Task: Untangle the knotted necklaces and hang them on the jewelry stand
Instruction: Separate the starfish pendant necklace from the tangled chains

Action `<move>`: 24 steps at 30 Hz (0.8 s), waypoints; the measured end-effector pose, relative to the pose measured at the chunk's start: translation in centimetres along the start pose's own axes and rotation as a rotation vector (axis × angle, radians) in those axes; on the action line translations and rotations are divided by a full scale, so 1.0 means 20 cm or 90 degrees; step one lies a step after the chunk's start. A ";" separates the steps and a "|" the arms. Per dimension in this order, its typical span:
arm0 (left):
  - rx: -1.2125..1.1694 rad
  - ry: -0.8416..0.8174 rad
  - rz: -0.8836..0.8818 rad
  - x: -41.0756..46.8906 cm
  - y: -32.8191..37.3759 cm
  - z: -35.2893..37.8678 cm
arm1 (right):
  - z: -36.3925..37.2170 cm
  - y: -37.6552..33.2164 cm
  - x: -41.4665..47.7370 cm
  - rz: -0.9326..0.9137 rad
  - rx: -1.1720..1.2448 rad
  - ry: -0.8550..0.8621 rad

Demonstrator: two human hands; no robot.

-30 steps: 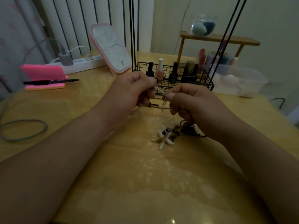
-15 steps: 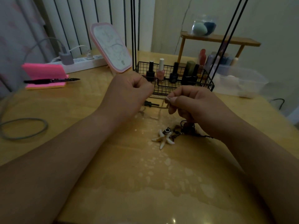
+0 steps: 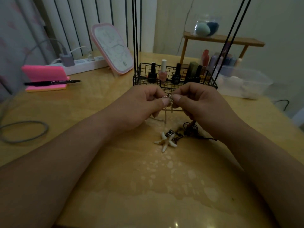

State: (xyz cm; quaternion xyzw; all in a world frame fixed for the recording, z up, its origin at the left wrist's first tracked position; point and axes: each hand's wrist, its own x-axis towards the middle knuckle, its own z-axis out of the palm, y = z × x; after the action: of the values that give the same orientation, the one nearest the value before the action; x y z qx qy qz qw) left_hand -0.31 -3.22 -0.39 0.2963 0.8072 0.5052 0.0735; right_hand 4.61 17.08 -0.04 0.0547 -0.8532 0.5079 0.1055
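A thin silver chain necklace [image 3: 169,99] is held up over the wooden table, just in front of the wire basket. My left hand [image 3: 141,104] pinches one part of it between thumb and forefinger. My right hand [image 3: 199,102] pinches it right beside, thumb tips almost touching. A loose length of the chain hangs down between the hands toward the table. Below lies a second necklace with a white starfish-like pendant [image 3: 166,141] on a dark knotted cord [image 3: 189,130], partly under my right wrist. Black uprights of the jewelry stand [image 3: 135,38] rise behind.
A black wire basket [image 3: 174,83] with nail polish bottles stands just behind my hands. A pink mirror [image 3: 113,48], a power strip [image 3: 82,64], pink notes with a pen [image 3: 52,82], a grey cable loop [image 3: 24,131], a clear box [image 3: 243,83] and a wooden shelf [image 3: 223,40] ring the table.
My hands came together: the left moved right and the right moved up a little, so both now pinch the chain at nearly the same spot. The pendant necklace has not moved.
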 end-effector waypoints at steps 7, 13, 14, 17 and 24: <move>-0.064 -0.003 -0.033 0.00 -0.01 -0.01 | -0.01 0.00 0.00 0.000 0.049 -0.018; -0.055 -0.013 -0.021 0.01 -0.01 0.00 | -0.01 -0.01 0.00 -0.018 0.092 -0.024; -0.051 -0.013 -0.020 0.01 -0.01 0.00 | -0.01 -0.01 0.00 -0.023 0.094 -0.025; -0.048 -0.007 -0.013 0.01 -0.01 0.00 | -0.01 -0.02 0.00 -0.034 0.103 -0.029; -0.040 -0.017 -0.003 0.01 -0.02 0.00 | 0.00 -0.02 -0.01 -0.043 0.060 -0.032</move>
State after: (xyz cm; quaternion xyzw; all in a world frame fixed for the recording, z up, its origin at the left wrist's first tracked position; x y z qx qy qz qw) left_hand -0.64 -3.21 -0.63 0.2988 0.7906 0.5259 0.0949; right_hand 4.84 16.97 0.25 0.1010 -0.8282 0.5424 0.0982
